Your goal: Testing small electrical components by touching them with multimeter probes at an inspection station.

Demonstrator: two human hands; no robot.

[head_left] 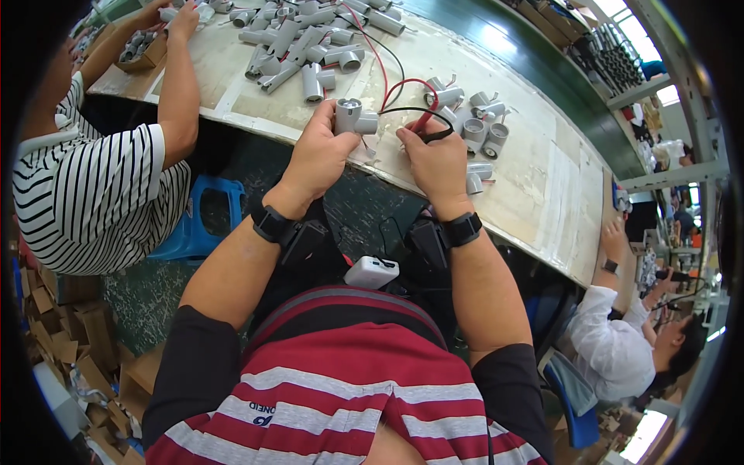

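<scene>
Red-and-grey striped shirt (pixel 341 395) closest, cut off along the bottom of the view; past it, left hand (pixel 319 159) has thumb and fingers closed round a pale grey tube fitting (pixel 348 115) over the near edge of the worktop (pixel 550 190), lower end partly covered by the grip. Right hand (pixel 435 167), just beside, fingers narrowed on a red lead (pixel 423 120); a black lead (pixel 442 136) crosses there, whether gripped I cannot tell, tips hidden. Toward the worktop's far edge, a heap of grey fittings (pixel 285 37) runs out of sight.
</scene>
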